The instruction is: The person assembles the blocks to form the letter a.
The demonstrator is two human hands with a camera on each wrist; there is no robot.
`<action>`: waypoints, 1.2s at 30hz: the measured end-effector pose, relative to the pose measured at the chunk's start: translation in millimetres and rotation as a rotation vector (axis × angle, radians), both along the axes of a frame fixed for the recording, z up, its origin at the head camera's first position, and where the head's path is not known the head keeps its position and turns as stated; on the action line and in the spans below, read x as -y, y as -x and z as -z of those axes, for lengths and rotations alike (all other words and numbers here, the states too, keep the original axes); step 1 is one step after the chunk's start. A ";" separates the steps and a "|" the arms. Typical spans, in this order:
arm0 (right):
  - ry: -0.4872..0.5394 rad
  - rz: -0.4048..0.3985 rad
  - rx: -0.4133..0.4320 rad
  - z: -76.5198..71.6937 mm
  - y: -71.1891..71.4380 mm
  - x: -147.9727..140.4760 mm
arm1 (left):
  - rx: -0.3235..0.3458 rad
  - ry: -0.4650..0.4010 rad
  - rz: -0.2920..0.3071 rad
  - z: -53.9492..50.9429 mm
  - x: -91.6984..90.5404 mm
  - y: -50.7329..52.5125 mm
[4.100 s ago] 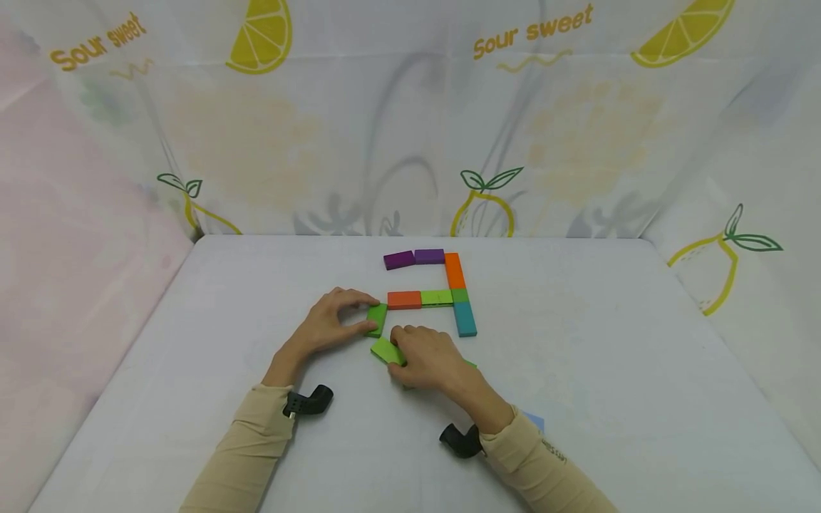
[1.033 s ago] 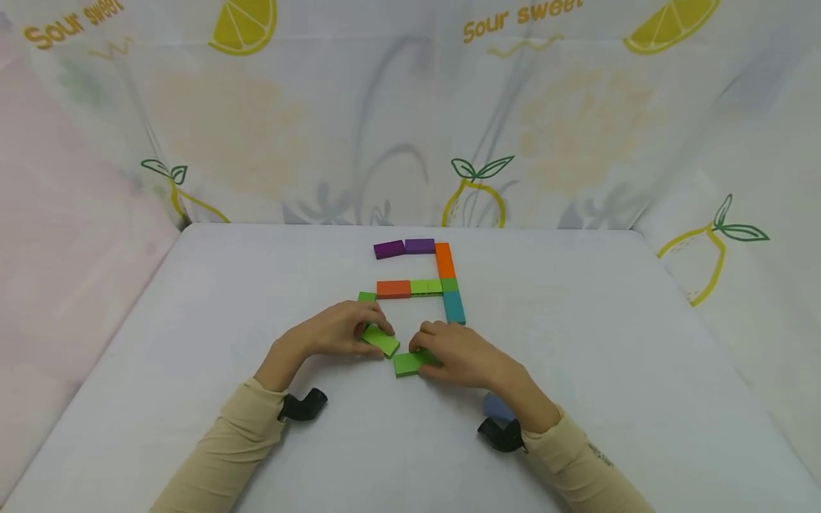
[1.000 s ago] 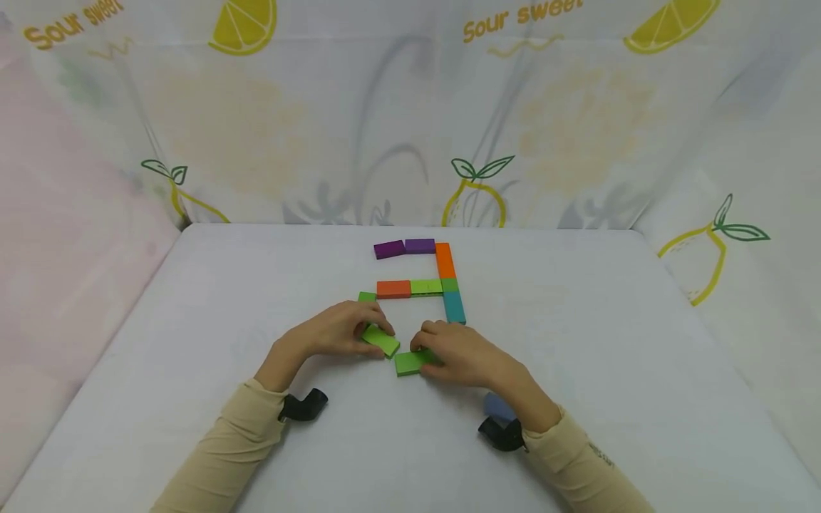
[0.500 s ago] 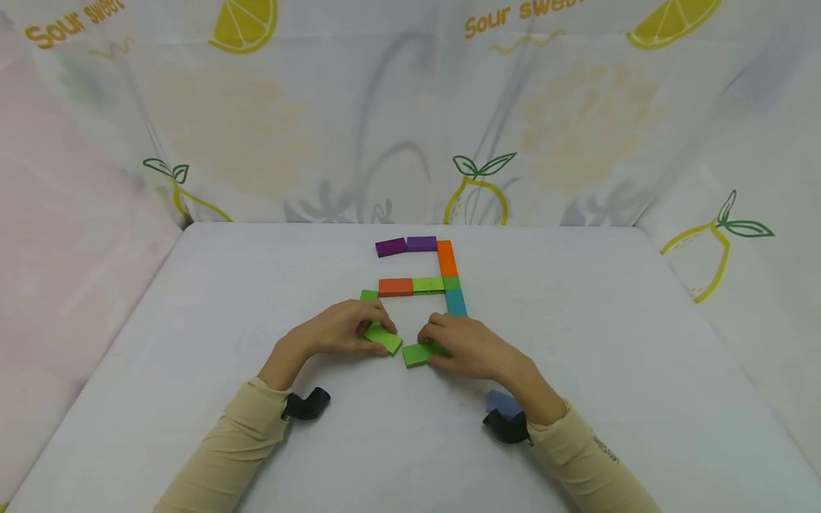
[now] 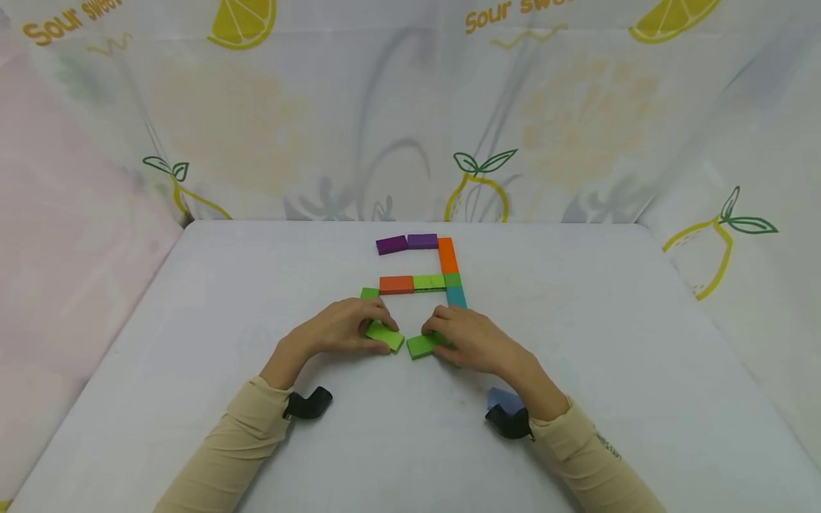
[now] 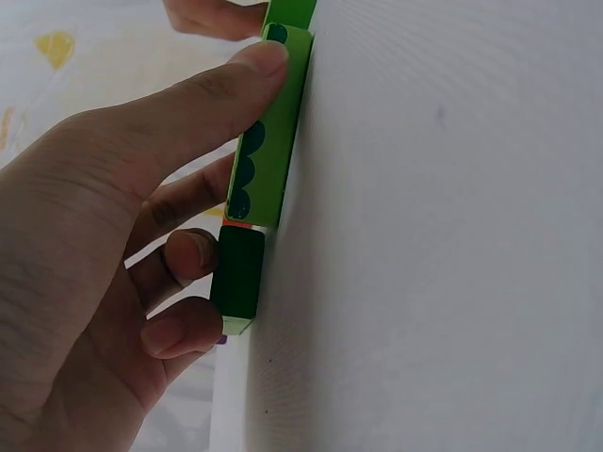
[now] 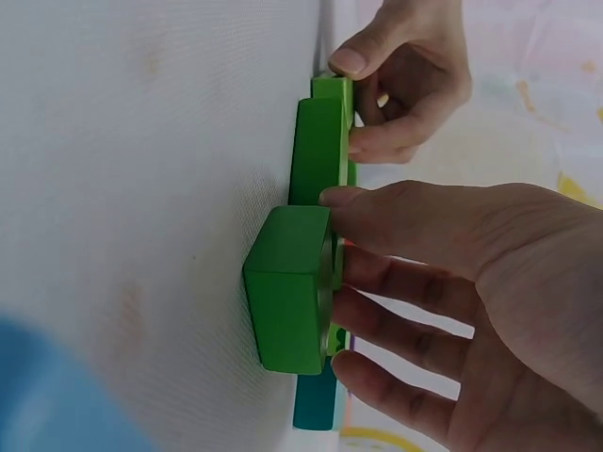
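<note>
My left hand [image 5: 343,328] pinches a light green block [image 5: 385,336] between thumb and fingers. In the left wrist view this block [image 6: 271,132] shows dark green scallops on its side, and lower fingers lie against a darker green block [image 6: 238,273]. My right hand [image 5: 477,338] grips a green block [image 5: 421,347], whose left end lies close to the light green one. A second green block [image 7: 287,301] sits beside it under the right hand, mostly hidden from the head view. Beyond the hands, an orange-red block [image 5: 395,285] adjoins a lime block [image 5: 428,283].
An orange block [image 5: 447,255], a small green piece [image 5: 452,280] and a teal block [image 5: 456,296] form a column. Two purple blocks [image 5: 422,241] lie at its far end. A blue piece [image 5: 503,400] lies by the right wrist on the white table [image 5: 609,342].
Four seconds ago the right hand held the light green block; now the left hand does. Within the last second the right hand has slid its green block slightly away and rightward.
</note>
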State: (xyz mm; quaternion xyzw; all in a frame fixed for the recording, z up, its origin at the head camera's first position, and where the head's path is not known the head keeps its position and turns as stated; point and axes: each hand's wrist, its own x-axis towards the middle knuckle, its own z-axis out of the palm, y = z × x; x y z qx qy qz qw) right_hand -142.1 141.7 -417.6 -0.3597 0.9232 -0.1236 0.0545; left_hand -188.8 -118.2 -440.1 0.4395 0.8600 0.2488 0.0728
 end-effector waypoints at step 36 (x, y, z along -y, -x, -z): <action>0.022 0.203 0.140 -4.7 4.0 -7.2 | -0.065 0.057 -0.058 1.4 -8.1 -3.4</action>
